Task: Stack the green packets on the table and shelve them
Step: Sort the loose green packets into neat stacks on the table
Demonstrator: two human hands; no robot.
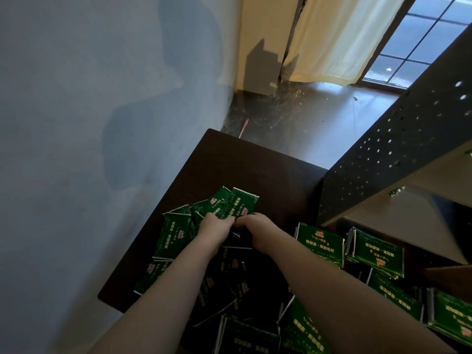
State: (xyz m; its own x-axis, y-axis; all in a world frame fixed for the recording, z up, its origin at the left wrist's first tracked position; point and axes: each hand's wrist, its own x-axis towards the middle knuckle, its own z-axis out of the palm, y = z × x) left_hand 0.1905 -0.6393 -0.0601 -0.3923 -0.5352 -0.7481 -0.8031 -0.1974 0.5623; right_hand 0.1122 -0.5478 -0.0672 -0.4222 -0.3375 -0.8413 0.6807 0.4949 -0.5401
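Grip: your left hand [213, 229] and right hand [256, 235] pinch far packets [231, 204].
Risk: tug hard, loose pile [176, 233] could slide off table [229, 159].

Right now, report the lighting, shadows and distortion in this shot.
Head view: daylight comes from the window at upper right; the packets at right are lit, while the middle packets sit in deep shadow, print unreadable; soft shadows mark the wall; the wide-angle lens tilts and stretches the shelf.
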